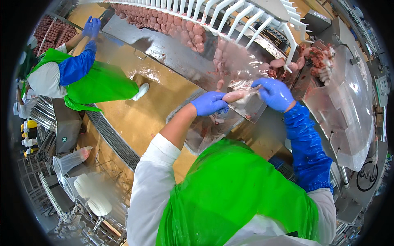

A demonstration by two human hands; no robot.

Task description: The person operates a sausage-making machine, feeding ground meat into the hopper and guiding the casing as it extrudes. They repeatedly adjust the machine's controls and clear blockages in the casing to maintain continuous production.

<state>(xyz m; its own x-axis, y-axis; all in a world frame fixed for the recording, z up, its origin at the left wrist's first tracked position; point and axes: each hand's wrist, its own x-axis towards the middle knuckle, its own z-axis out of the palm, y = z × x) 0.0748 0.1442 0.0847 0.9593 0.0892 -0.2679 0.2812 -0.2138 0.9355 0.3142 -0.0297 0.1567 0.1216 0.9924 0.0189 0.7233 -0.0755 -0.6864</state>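
My left hand (208, 104), in a purple-blue glove, is closed around the near end of a pale pink sausage (234, 96). From the sausage's other end a thin, limp length of casing (249, 90) stretches to my right hand (276, 94). The right hand's thumb and forefinger pinch that casing. Just beyond my left hand, a string of linked sausages (219, 57) hangs from a white hook. Several white hooks (242, 20) curve in a row above, with dense loops of sausages (164, 22) hanging further left.
A wet steel table (164, 51) runs below the hooks. Loose raw meat (322, 60) lies beside a machine with a clear cover (342, 106) at right. A clear plastic bag (205, 137) hangs under my left forearm. Another person (90, 78) in a green apron works at far left.
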